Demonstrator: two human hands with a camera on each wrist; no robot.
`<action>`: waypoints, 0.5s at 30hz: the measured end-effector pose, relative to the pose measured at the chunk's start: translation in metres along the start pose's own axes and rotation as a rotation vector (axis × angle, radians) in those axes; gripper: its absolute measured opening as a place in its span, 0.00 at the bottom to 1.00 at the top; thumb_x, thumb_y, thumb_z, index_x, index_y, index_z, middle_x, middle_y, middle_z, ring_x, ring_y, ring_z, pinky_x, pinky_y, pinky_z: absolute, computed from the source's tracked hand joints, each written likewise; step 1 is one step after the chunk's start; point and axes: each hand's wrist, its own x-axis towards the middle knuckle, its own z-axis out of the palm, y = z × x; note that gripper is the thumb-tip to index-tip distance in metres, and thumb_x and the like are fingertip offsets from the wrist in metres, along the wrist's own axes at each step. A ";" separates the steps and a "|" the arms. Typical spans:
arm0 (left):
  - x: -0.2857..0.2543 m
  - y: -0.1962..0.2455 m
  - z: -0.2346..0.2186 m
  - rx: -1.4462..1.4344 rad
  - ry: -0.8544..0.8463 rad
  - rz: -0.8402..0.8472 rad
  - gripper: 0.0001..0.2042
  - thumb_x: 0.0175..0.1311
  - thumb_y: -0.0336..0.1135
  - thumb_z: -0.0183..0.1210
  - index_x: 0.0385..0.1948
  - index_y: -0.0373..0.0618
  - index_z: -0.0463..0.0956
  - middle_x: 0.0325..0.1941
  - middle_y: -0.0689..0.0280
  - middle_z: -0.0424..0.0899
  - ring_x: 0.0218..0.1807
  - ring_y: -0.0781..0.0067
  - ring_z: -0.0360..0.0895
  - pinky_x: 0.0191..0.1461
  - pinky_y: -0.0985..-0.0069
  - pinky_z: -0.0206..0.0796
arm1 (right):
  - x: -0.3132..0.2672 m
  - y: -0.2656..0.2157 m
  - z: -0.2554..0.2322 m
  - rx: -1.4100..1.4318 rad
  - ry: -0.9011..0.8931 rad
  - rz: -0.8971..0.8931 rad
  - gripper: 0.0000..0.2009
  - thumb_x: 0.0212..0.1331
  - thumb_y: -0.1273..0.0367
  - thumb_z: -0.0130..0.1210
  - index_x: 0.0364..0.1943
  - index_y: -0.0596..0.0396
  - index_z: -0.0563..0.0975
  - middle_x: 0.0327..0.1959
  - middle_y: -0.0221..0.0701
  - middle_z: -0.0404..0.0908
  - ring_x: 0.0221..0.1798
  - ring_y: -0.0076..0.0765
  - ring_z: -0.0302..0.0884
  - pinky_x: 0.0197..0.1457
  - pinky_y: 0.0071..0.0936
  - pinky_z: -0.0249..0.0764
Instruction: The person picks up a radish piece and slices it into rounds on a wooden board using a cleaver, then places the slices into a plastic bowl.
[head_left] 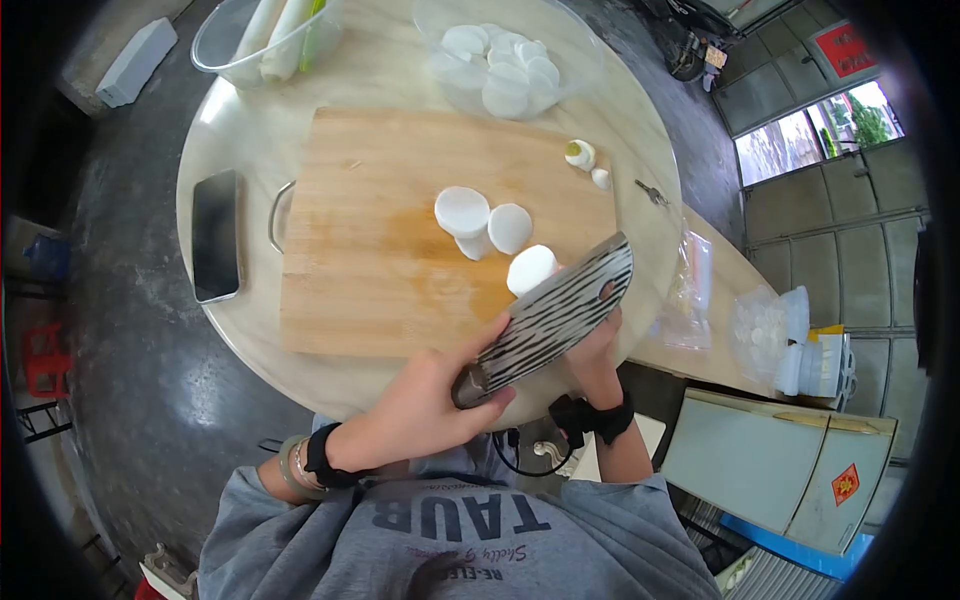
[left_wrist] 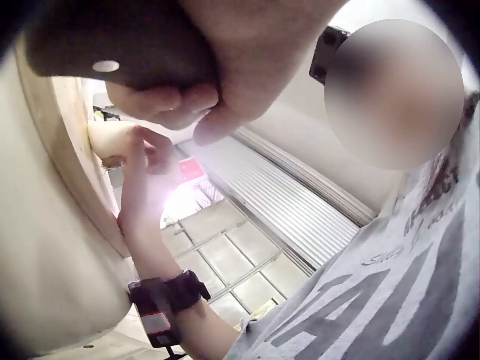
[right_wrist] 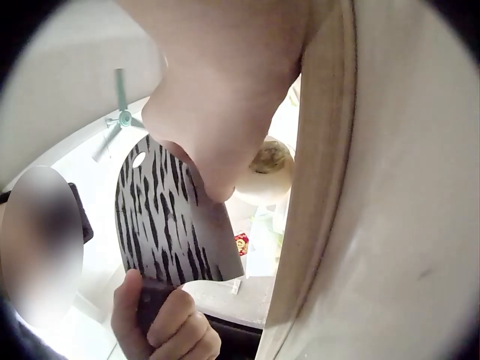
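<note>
My left hand (head_left: 425,395) grips the dark handle (right_wrist: 155,306) of a cleaver (head_left: 560,320), whose blade carries black streaks and a hole near the tip. The blade slants up to the right over the near right part of the wooden cutting board (head_left: 350,220). Behind it, partly hidden, my right hand (head_left: 597,355) holds a piece of white radish (head_left: 532,270) at the board; the left wrist view shows fingers curled round this radish (left_wrist: 112,140). Several round radish slices (head_left: 462,212) lie mid-board, some overlapping.
Radish slices fill a clear bowl (head_left: 430,40) at the back. A clear tub (head_left: 215,60) with long white vegetables stands back left. Trimmed radish ends (head_left: 580,153) sit at the board's far right corner. A phone (head_left: 217,235) lies left, keys (head_left: 652,192) right.
</note>
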 end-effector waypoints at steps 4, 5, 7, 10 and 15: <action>0.005 -0.011 0.005 0.001 0.087 0.142 0.32 0.54 0.34 0.62 0.62 0.36 0.62 0.18 0.52 0.74 0.19 0.64 0.74 0.29 0.74 0.67 | 0.005 -0.017 0.000 -0.164 -0.075 -0.203 0.20 0.32 0.67 0.69 0.35 0.61 0.80 0.39 0.41 0.78 0.43 0.56 0.77 0.46 0.43 0.76; 0.006 -0.015 0.006 -0.002 0.091 0.153 0.32 0.54 0.34 0.62 0.62 0.36 0.62 0.18 0.52 0.74 0.19 0.64 0.74 0.29 0.74 0.67 | 0.010 -0.023 -0.001 -0.330 -0.104 -0.408 0.20 0.31 0.68 0.69 0.35 0.60 0.80 0.39 0.40 0.78 0.43 0.56 0.77 0.46 0.43 0.76; 0.006 -0.018 0.008 -0.025 0.099 0.168 0.32 0.54 0.34 0.62 0.62 0.36 0.62 0.18 0.53 0.74 0.19 0.64 0.73 0.29 0.74 0.67 | 0.016 -0.031 -0.003 -0.501 -0.103 -0.666 0.19 0.31 0.69 0.68 0.34 0.59 0.80 0.39 0.40 0.78 0.43 0.56 0.77 0.45 0.43 0.77; 0.007 -0.019 0.009 -0.055 0.102 0.164 0.32 0.54 0.33 0.62 0.62 0.36 0.62 0.17 0.53 0.74 0.18 0.65 0.73 0.28 0.74 0.66 | 0.019 -0.033 -0.003 -0.509 -0.095 -0.719 0.18 0.30 0.71 0.67 0.32 0.59 0.80 0.38 0.39 0.78 0.42 0.56 0.77 0.43 0.42 0.77; 0.007 -0.019 0.009 -0.019 0.094 0.153 0.32 0.54 0.33 0.62 0.62 0.36 0.61 0.17 0.54 0.73 0.17 0.68 0.72 0.27 0.75 0.65 | 0.012 -0.025 -0.004 -0.399 -0.102 -0.543 0.17 0.30 0.71 0.67 0.31 0.58 0.80 0.37 0.38 0.78 0.40 0.56 0.77 0.42 0.42 0.77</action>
